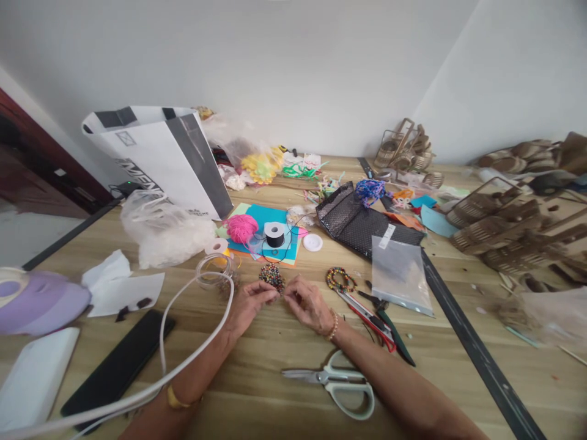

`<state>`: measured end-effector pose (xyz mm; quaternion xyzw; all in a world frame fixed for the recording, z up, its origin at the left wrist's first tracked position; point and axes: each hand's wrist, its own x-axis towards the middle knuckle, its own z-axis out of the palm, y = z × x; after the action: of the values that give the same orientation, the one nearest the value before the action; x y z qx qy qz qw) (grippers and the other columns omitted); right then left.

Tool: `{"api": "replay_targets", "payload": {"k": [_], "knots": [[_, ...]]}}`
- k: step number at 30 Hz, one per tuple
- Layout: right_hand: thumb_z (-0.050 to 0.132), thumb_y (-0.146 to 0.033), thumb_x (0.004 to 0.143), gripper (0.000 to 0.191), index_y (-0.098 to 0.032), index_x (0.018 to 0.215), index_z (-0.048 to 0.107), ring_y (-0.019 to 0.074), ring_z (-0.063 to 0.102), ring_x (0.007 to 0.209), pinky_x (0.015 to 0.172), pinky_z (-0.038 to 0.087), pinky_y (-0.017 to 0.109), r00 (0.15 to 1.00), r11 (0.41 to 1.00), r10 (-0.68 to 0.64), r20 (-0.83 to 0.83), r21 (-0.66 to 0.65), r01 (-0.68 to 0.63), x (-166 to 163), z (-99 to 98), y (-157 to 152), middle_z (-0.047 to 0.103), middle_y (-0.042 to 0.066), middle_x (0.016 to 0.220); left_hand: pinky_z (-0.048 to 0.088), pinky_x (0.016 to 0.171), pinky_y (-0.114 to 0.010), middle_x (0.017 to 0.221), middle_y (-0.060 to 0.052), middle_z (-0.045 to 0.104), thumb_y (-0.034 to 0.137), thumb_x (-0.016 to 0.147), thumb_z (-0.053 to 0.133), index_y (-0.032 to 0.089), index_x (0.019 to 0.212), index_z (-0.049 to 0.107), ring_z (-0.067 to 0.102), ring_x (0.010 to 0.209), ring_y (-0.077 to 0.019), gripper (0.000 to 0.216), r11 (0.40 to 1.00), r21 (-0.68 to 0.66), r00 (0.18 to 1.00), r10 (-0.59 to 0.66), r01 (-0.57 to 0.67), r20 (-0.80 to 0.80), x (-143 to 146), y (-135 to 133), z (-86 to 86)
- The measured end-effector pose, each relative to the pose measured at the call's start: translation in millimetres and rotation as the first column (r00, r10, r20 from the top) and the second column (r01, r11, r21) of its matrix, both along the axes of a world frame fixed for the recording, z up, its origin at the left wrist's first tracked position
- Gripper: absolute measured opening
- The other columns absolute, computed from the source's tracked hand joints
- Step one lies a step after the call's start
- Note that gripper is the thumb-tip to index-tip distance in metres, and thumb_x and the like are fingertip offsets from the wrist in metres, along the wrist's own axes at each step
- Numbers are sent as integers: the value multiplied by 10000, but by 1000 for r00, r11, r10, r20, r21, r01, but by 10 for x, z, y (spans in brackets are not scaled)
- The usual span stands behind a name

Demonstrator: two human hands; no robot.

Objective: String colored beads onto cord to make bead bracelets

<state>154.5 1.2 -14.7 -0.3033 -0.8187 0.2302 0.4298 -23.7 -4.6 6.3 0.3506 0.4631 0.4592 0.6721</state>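
My left hand (254, 304) is closed in a pinch, its fingertips at the near edge of a pile of small multicoloured beads (271, 277). Almost touching it, my right hand (306, 304) is closed too, fingers curled together. Whatever lies between the fingertips is too small to make out. Beyond the beads, a spool of black cord (275, 237) rests on blue paper (259, 218), with loose cord trailing toward the pile. A beaded strand (340, 279) lies coiled to the right of my right hand. Scissors (339, 380) lie beside my right forearm.
A red utility knife (369, 319) and a clear plastic bag (400, 273) lie at right. A white cable (202, 360) loops over my left forearm. Pink yarn (243, 228), a black phone-like slab (117, 363), a large paper bag (160, 162) and small woven baskets (486, 214) surround the work spot.
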Motion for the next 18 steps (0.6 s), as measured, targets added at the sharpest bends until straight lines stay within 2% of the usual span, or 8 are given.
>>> {"api": "replay_targets", "payload": {"k": [5, 18], "knots": [[476, -168, 889, 64, -186, 862, 531, 148, 531, 713, 633, 442, 261, 1000, 1000, 5, 6, -8, -5, 4, -17, 3, 563, 50, 799, 410, 619, -251, 574, 4, 656, 187, 501, 808, 156, 635, 716, 551, 576, -108, 166, 999, -48, 999, 2, 0, 38, 0, 9, -17], [472, -173, 892, 66, -187, 865, 531, 151, 528, 713, 627, 438, 263, 1000, 1000, 11, 9, -14, -11, 0, -38, 8, 565, 52, 801, 440, 666, -297, 630, -15, 686, 206, 502, 796, 148, 640, 698, 581, 625, -139, 180, 1000, -29, 998, -6, 5, -56, -10, 2, -21]]}}
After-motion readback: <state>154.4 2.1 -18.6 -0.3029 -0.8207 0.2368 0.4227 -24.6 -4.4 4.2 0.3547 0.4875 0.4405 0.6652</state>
